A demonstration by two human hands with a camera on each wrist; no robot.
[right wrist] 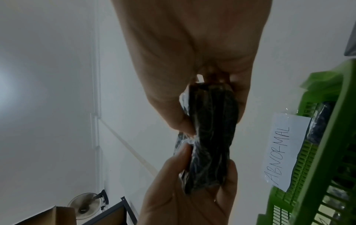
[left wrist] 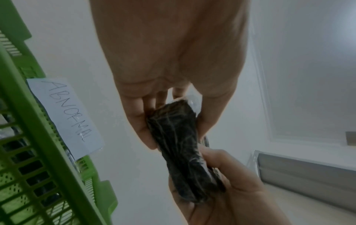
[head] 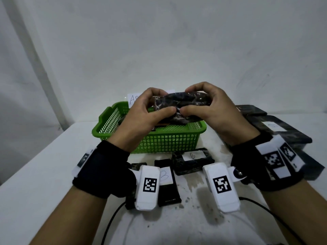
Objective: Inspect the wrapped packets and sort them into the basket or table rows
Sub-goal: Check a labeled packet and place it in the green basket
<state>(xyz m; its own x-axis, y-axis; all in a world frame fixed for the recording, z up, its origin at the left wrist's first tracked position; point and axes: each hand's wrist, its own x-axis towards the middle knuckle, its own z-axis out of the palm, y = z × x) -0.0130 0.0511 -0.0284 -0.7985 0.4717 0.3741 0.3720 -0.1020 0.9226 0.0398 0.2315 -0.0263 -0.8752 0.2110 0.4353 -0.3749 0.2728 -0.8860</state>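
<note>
Head view showed left hand (head: 141, 110) and right hand (head: 208, 110) pinching the dark wrapped packet (head: 180, 103) at centre frame, its long axis apparently running left-right.

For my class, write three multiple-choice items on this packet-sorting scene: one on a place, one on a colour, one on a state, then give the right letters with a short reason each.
1. Where is the held packet?
A. In the air above the basket
B. Flat on the table
C. Inside a cardboard box

2. What colour is the basket?
A. Red
B. Green
C. Blue

3. How is the packet held?
A. By the left hand alone
B. By neither hand
C. By both hands, the right hand gripping the other end

Key: 1 A, the head view shows it lifted over the basket; 2 B, its mesh walls are green in every view; 3 C, thumbs and fingers of both hands pinch its ends.
</note>
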